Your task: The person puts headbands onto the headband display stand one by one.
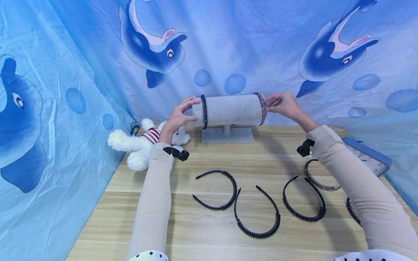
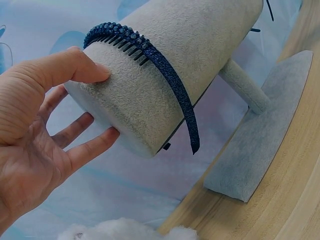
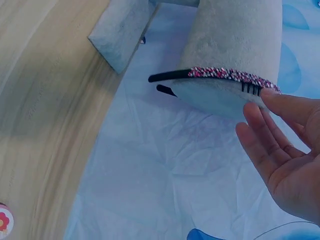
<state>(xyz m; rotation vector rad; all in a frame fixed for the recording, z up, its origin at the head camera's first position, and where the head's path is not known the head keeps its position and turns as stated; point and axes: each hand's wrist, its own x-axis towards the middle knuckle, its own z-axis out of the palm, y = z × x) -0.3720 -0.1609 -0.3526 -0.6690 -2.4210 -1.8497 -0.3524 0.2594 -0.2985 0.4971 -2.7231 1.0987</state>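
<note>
A grey plush headband display stand (image 1: 233,109) stands at the back of the table, its padded roll lying level on a post. At the roll's left end, my left hand (image 1: 177,116) holds it between thumb and fingers. Just beside that thumb, a dark blue beaded headband (image 2: 165,72) goes round the roll. Around the right end sits a headband with pink and red stones (image 3: 225,73). My right hand (image 1: 283,104) pinches that headband's edge, the thumb (image 3: 287,105) touching its comb teeth; the forefinger is partly hidden.
Several black headbands lie on the table, among them one at left (image 1: 235,185), one in the middle (image 1: 258,235) and one at right (image 1: 307,217). A white plush toy (image 1: 137,159) lies behind my left forearm. A blue clock (image 1: 369,156) is beyond my right forearm.
</note>
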